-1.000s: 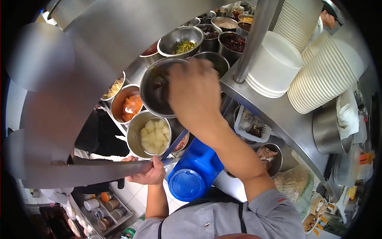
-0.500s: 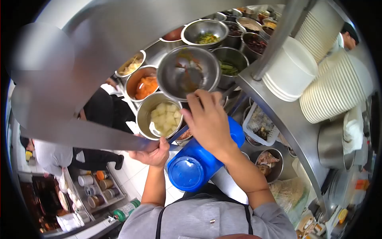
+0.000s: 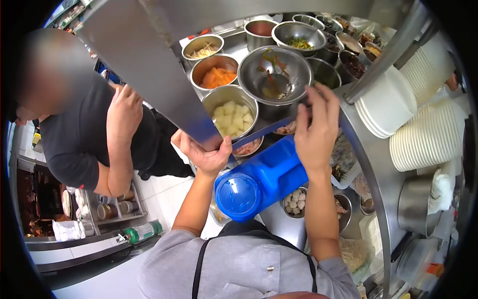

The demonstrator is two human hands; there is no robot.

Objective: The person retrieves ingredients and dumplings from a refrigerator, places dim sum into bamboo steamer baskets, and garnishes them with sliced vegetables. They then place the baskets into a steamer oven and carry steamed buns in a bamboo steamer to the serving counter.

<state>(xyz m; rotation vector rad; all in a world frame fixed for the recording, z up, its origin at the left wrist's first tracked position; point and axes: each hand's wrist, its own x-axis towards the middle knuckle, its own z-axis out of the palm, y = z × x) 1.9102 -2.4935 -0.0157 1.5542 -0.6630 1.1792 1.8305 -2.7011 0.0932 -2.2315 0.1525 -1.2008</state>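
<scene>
The left hand (image 3: 203, 153) has its grip closed on the metal edge (image 3: 211, 140). The right hand (image 3: 318, 122), grip open with fingers loosely curved, is at the rim of a steel bowl (image 3: 253, 74) holding food scraps, beside pale cubes (image 3: 233, 118) in a pot (image 3: 211, 102).

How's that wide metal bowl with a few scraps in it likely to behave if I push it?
The metal bowl should stay stiff, since its wall looks like thin, shiny metal. It's probably light for its size, as only a few scraps show inside. A push at the wide, flared rim might tip it.
</scene>
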